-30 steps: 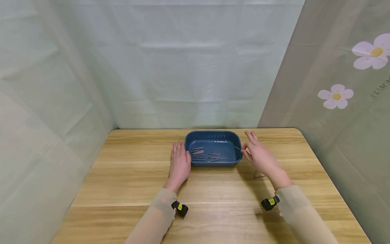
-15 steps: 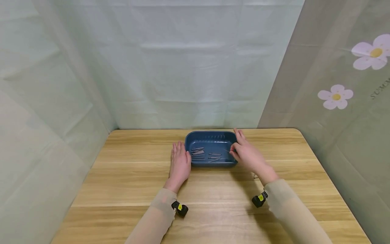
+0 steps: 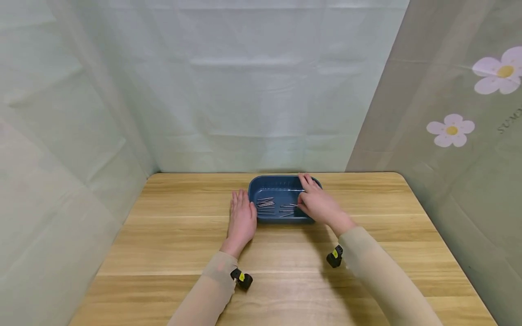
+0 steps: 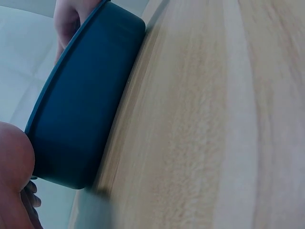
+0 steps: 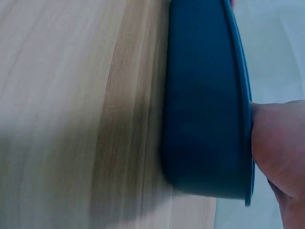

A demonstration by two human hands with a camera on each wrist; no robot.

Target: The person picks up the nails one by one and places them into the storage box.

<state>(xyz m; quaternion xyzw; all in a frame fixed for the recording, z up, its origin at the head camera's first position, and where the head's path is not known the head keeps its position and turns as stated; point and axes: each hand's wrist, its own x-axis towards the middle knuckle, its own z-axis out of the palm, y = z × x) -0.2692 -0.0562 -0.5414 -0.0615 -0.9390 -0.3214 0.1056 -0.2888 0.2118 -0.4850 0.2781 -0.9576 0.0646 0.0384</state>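
Right hand (image 3: 320, 204) has moved left since a second ago — from the tray's right rim to over its right half; left hand (image 3: 242, 220) hasn't shifted. Blue tray (image 3: 277, 185) sits mid-table toward the back edge, thin metal pins (image 3: 272, 206) loose on its floor, mostly left and centre. Right thumb and forefinger look pinched together low in the tray, other fingers spread over the far rim; a pin between them is too thin to confirm. Left hand lies flat, fingers straight, its edge against the tray's left wall, palm on the wooden table (image 3: 171, 235). Judgement: release the pin low and flat on the floor so it doesn't bounce out, and keep bracing the left wall so the tray can't slide. Both forearms come in from the near edge, sleeves to the wrist; right wrist is bent inward over the near rim.
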